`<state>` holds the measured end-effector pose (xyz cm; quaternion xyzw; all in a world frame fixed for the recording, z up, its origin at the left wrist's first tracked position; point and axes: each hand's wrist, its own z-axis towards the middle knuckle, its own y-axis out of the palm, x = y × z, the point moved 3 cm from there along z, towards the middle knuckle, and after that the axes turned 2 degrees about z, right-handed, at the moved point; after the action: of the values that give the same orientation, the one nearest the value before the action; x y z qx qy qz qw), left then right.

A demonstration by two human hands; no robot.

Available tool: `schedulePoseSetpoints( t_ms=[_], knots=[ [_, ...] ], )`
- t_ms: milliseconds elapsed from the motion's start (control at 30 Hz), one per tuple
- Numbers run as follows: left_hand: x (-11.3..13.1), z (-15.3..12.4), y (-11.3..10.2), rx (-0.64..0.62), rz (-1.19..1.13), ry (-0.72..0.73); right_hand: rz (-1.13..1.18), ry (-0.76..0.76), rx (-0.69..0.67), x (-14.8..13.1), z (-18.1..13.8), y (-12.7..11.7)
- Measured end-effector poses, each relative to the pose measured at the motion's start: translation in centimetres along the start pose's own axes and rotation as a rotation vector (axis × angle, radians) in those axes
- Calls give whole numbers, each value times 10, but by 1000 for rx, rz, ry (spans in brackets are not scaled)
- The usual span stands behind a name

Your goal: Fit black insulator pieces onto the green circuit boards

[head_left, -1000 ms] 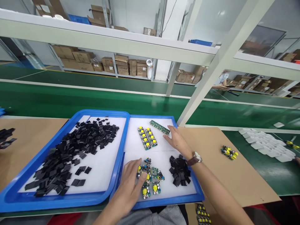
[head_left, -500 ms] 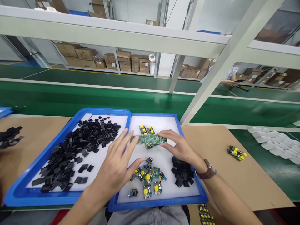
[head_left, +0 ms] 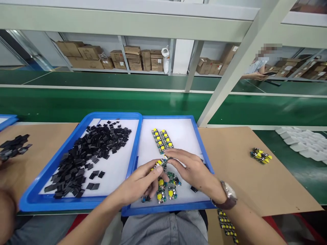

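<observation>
Both hands meet over the right blue tray [head_left: 167,214]. My left hand [head_left: 144,178] is closed around a circuit board strip [head_left: 163,163] with yellow components, its thumb on top. The fingertips of my right hand [head_left: 192,170] pinch the strip's far end. The strip is tilted, and fingers partly cover it. Just beyond lie two circuit board strips [head_left: 158,141] side by side on the white liner. Under and in front of my hands sit several small loose boards [head_left: 172,192], some with yellow parts. My right hand hides most of a pile of black pieces [head_left: 194,189].
The left blue tray [head_left: 84,204] holds a heap of black flat pieces [head_left: 84,156]. More boards [head_left: 260,156] lie on the brown table at right, beside white trays [head_left: 304,144]. Another person's arm [head_left: 7,207] is at far left. A slanted post [head_left: 230,64] rises behind the trays.
My left hand has gone from open to closed around the strip, which came nearer me and turned, showing its yellow parts. The two strips behind are now uncovered. The view has tilted down.
</observation>
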<state>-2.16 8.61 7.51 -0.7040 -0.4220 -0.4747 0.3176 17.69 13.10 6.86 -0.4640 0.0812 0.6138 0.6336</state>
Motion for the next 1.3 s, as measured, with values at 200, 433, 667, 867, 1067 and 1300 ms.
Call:
schedulePoseSetpoints(
  t_ms=[200,433,667,867,1067,1300],
  knots=[
    [-24,5,25,256,-276,-27,-99,72,168,2,-19,26],
    [-21,2,0,604,-153,134,-133,75,129,-1,-14,30],
    [-23,-2,-23,607,460,380,175,274,-17,1,-8,34],
    [-31,0,-16,761,567,494,56,158,143,-8,-3,54],
    [-45,0,-28,745,749,381,-91,172,25,2,-3,70],
    [-44,-3,-54,369,728,97,-73,134,-268,13,3,64]
  ],
)
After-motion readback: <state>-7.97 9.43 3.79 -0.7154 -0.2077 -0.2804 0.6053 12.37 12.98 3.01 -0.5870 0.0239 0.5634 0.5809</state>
